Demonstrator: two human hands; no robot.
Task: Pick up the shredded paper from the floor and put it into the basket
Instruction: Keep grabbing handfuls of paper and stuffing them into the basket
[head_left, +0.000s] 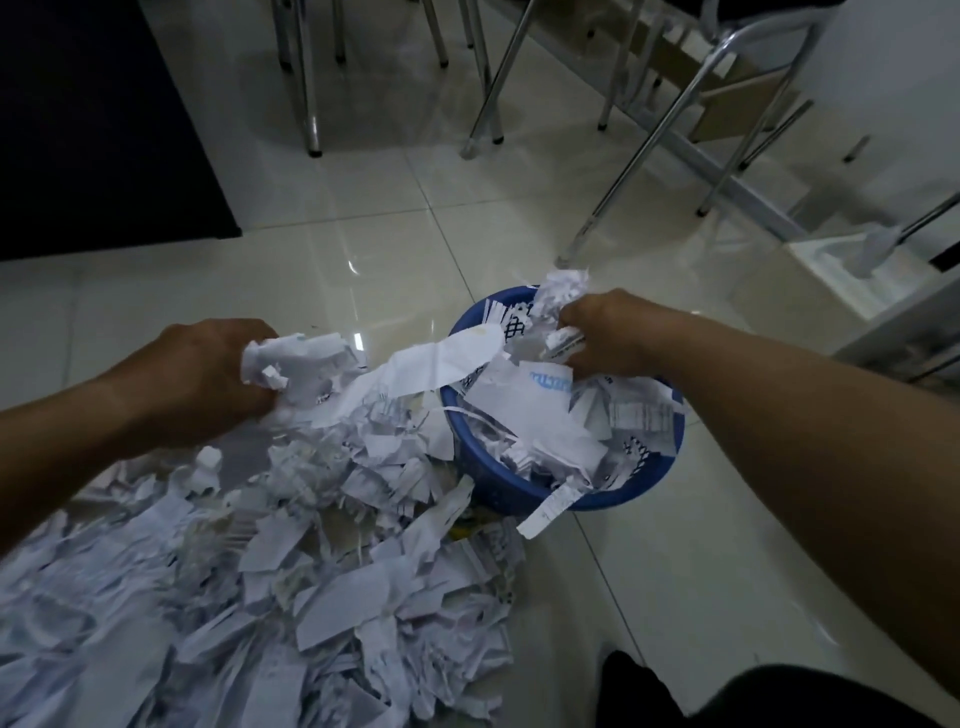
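Lower left of frame: big loose pile of shredded paper on the glossy tiled floor, spreading toward centre and touching the basket's near-left side. Most of the task's material is on the floor, so judged early-to-mid task.

Centre left: left hand, grip closed around a wad of scraps, raised just above the pile's top edge. Loose strips hang from the wad; one long piece trails right and reaches over the basket rim.

Centre right: blue basket on the floor, already heaped with paper above its rim. A printed strip droops over the near rim and down the outside wall.

Right of that: right hand over the far side of the basket, grip closed on a smaller clump of shreds, some poking up above the fingers.

Upper right: metal chair legs, well apart from the work.

Risks, judged:
- Basket near full, so new handfuls may slide off the heap back onto the floor.
- Dangling strips from the left wad likely shed in transit; loose hold on light, springy paper.
- Pressing down off-centre could tip the light basket.
- Overhanging strip may drag out more paper if snagged.
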